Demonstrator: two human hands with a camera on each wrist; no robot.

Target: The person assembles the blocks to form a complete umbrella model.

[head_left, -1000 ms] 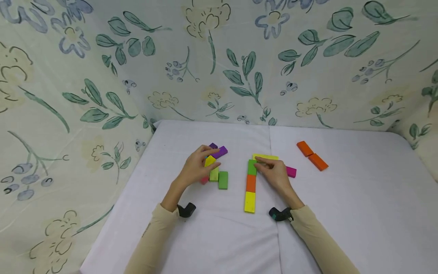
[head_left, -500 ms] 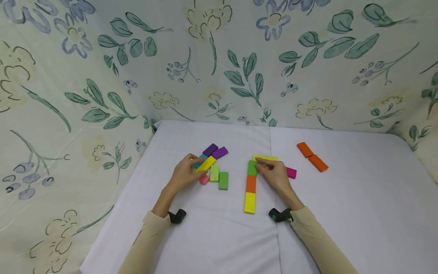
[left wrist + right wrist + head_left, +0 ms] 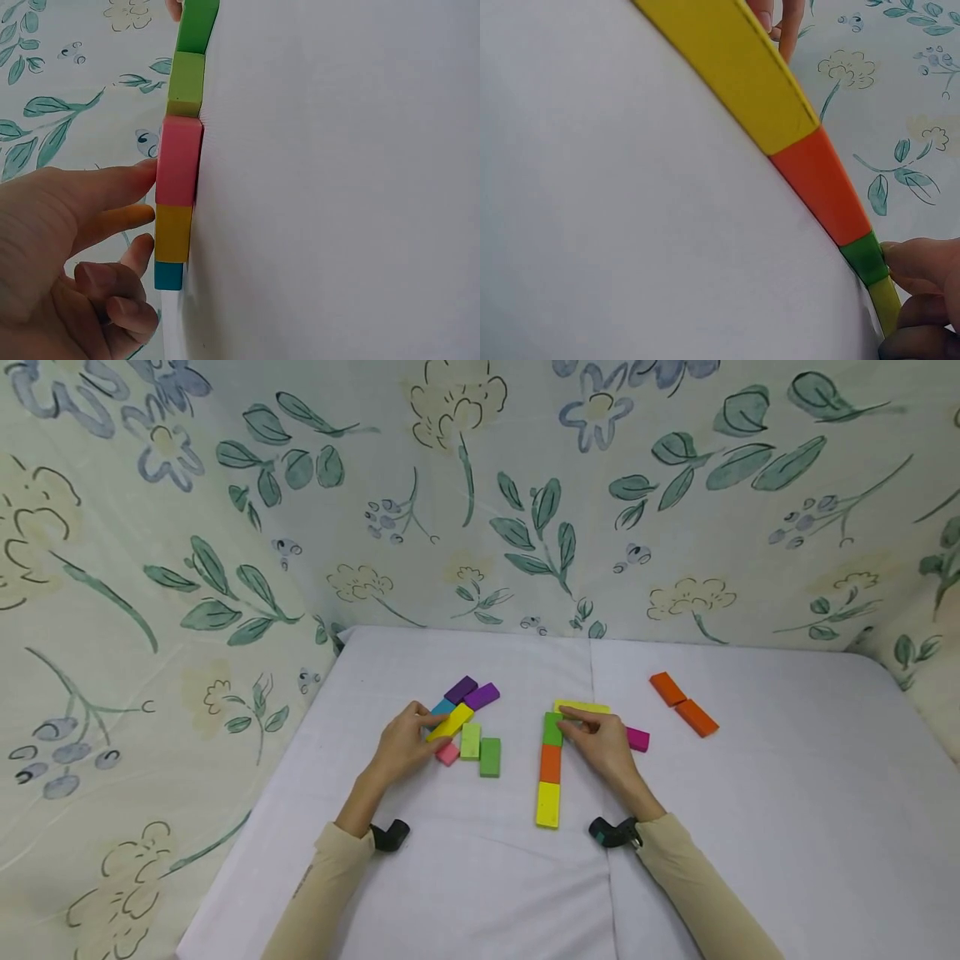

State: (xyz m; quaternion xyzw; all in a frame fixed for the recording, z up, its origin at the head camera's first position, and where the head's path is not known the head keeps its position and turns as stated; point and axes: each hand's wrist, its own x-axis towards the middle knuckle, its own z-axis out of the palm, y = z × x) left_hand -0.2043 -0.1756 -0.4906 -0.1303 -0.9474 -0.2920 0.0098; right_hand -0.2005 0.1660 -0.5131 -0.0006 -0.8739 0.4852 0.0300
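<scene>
In the head view my left hand (image 3: pixel 402 745) pinches the near left end of a yellow block (image 3: pixel 459 718). Around it lie a blue block (image 3: pixel 444 706), a pink block (image 3: pixel 448 753), a lime block (image 3: pixel 470 741) and a green block (image 3: pixel 490 757). My right hand (image 3: pixel 602 741) has its thumb and bent index finger at the right edge of another green block (image 3: pixel 551 731), the far end of a row. Below that stand an orange block (image 3: pixel 551 763) and a yellow block (image 3: pixel 548 806). A pale yellow block (image 3: pixel 588 706) lies crosswise behind, partly covered by the fingers.
Two purple blocks (image 3: pixel 482 697) lie beyond the left group. A magenta block (image 3: pixel 638 739) shows beside my right hand. Farther right are two orange-red blocks (image 3: pixel 697 717) end to end. A floral cloth (image 3: pixel 450 510) hangs behind the white tabletop (image 3: pixel 787 827).
My left hand has drawn back to the left from over the left group, uncovering the blue, purple and pink blocks. It holds still over the last half second. My right hand stays in place.
</scene>
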